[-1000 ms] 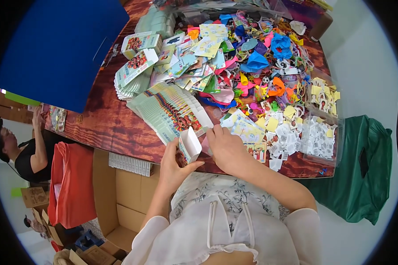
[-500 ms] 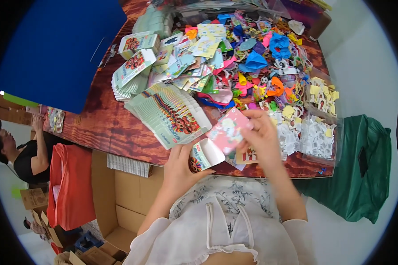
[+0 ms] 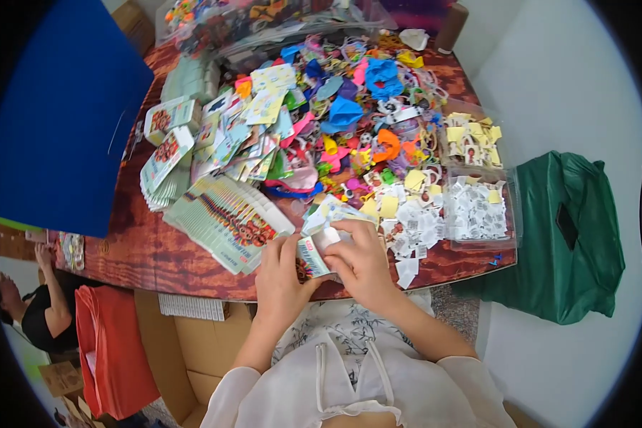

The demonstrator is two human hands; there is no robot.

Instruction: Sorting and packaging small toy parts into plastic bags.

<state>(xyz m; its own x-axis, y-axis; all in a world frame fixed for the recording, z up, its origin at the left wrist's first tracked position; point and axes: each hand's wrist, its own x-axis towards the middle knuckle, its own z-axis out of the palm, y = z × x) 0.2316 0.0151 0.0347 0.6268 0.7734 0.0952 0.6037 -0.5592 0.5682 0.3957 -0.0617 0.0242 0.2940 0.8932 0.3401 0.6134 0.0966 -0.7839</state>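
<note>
At the table's near edge, my left hand [image 3: 281,279] grips a small printed carton [image 3: 312,257], pale green with a colourful picture. My right hand [image 3: 362,265] is closed at the carton's right end, its thumb and fingers against the white flap. Just beyond the right fingers are pale printed cards [image 3: 333,210]; I cannot tell whether they are held or lying there. To the left of the carton, flat cartons [image 3: 225,225] lie in an overlapping fan. The inside of the carton is hidden by my fingers.
Small colourful toys [image 3: 364,121] and loose cards [image 3: 242,132] are heaped behind. Clear trays of yellow slips [image 3: 472,143] and white slips [image 3: 476,208] stand right. A green bag [image 3: 560,250] hangs beyond. Below left are a red bag [image 3: 110,349] and cardboard box [image 3: 192,342]; another person sits farther left.
The pink card in my right hand has gone out of sight. My right hand has come in to the carton's end. The whole view has shifted, moving the table contents leftward.
</note>
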